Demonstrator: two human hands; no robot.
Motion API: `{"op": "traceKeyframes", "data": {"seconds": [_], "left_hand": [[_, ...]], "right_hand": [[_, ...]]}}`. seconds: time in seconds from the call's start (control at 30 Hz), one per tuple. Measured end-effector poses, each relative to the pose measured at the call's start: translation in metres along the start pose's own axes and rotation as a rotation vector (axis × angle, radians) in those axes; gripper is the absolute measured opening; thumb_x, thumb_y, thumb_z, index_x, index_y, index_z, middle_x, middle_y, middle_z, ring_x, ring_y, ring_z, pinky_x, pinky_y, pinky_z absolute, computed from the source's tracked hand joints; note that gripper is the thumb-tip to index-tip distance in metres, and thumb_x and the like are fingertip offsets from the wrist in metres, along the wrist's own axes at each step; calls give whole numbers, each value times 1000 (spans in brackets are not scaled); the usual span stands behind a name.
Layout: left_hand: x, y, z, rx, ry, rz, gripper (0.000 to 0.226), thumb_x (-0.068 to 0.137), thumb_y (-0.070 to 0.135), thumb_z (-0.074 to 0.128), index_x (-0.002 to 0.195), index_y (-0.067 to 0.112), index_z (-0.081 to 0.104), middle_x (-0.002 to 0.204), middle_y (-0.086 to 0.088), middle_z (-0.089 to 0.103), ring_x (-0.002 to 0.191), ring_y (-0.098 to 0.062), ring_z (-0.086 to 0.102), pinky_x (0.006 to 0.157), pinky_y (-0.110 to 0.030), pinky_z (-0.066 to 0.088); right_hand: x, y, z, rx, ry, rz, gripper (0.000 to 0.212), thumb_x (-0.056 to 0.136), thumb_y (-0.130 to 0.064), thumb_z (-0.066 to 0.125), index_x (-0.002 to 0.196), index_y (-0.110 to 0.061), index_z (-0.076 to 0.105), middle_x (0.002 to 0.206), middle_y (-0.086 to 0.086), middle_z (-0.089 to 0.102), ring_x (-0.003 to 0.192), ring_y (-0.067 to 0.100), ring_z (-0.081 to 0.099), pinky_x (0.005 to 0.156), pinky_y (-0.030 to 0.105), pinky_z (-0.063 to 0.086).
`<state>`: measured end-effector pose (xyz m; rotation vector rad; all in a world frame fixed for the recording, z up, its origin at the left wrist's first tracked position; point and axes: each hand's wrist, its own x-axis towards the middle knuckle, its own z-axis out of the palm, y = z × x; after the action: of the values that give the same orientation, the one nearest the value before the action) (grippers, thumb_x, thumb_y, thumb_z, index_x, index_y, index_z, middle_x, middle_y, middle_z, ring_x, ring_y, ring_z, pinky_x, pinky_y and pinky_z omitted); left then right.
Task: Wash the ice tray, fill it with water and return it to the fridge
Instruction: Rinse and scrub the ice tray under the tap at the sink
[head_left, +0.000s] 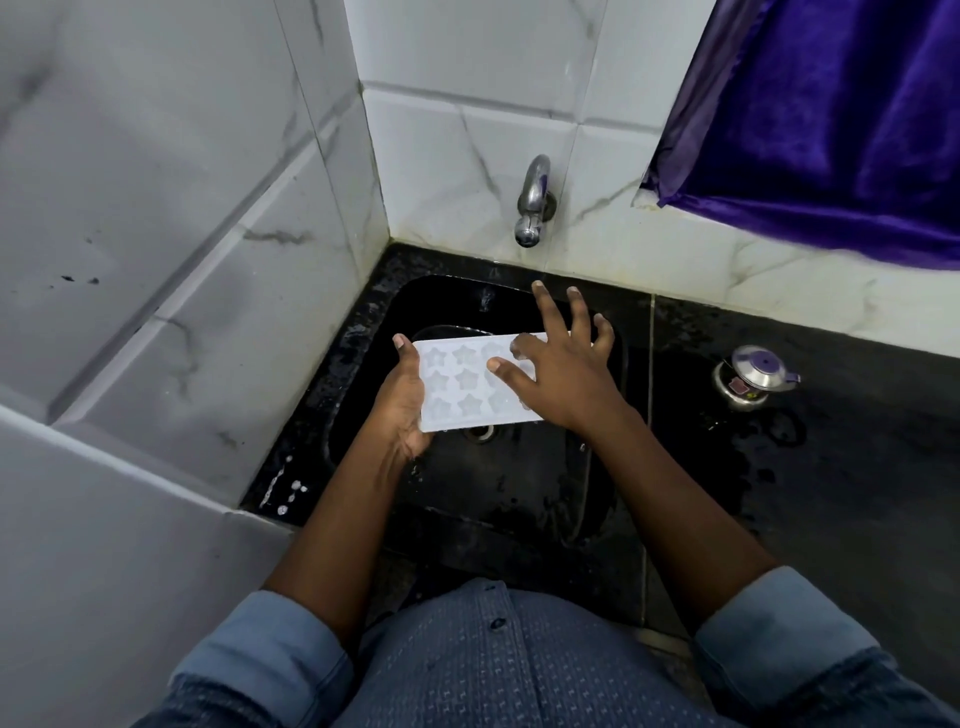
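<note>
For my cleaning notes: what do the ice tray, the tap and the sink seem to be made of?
Ice tray: likely silicone or plastic, whitish, translucent, matte. Tap: polished metal, with bright reflections. Sink: black, speckled rim, perhaps granite or composite; wet sheen.

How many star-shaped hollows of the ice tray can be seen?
9: three rows of three on the ice tray, beside the left hand. The right hand covers the rest, so more may be hidden.

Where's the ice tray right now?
Centre of the head view, the ice tray is over the black sink, below the tap; the left hand grips its left end.
</note>
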<state>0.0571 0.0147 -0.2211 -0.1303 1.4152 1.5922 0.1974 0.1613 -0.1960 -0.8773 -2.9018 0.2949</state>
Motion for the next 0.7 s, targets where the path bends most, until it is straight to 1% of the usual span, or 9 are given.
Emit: {"op": "traceKeyframes", "data": {"seconds": [0.13,0.27,0.37,0.47,0.5,0.57,0.63,0.7], "left_hand": [[0,3,0,1,-8,22,92,96,82,15,129,16,70,121,-16,77,108,-35,77,83,-46,62],[-1,2,3,2,-10,24,92,96,81,14,130,15,69,122,-16,77,108,-33,77,85,-46,61],[-3,4,6,-5,-10,18,91,97,80,13,123,15,71,119,-16,78,101,-31,79,76,-42,63],[-4,2,9,-3,-25,10,88,99,78,11,116,16,72,107,-14,81,91,-30,80,63,-38,64],[-3,1,10,0,-26,8,88,99,77,11,115,16,72,105,-13,81,89,-29,81,62,-37,64],[0,0,10,-8,-29,12,89,99,78,11,120,16,71,106,-12,81,93,-28,80,68,-37,63],[1,3,10,-11,-21,30,91,98,79,12,125,16,70,112,-13,80,98,-29,80,76,-40,62],[2,7,11,-5,-22,42,91,98,80,12,125,16,70,117,-15,79,100,-29,79,78,-41,62]], "right_hand": [[-2,2,-1,14,-27,20,61,98,-78,32,125,-38,69,176,-3,-5,159,32,-13,122,61,-2],[-3,4,-1,23,-9,16,60,97,-79,32,122,-39,68,176,-2,-4,159,33,-13,122,61,-1],[-3,5,-2,25,-10,23,61,97,-79,31,123,-39,69,176,-2,-4,159,32,-13,122,61,-1],[-2,6,-3,24,-5,21,60,97,-79,31,113,-37,72,176,-2,-3,159,33,-13,122,62,-1],[-2,6,-4,24,5,24,60,97,-79,31,111,-37,71,176,-2,-3,159,33,-13,122,62,-1],[-2,8,-5,28,18,38,59,97,-79,31,113,-38,71,176,-2,-4,159,33,-14,122,62,-2],[-2,7,-7,37,12,52,61,97,-80,31,119,-39,70,176,-2,-4,159,32,-15,122,61,-3],[-2,6,-8,52,9,60,62,96,-80,32,122,-39,70,176,-2,-2,159,31,-15,122,61,-3]]}}
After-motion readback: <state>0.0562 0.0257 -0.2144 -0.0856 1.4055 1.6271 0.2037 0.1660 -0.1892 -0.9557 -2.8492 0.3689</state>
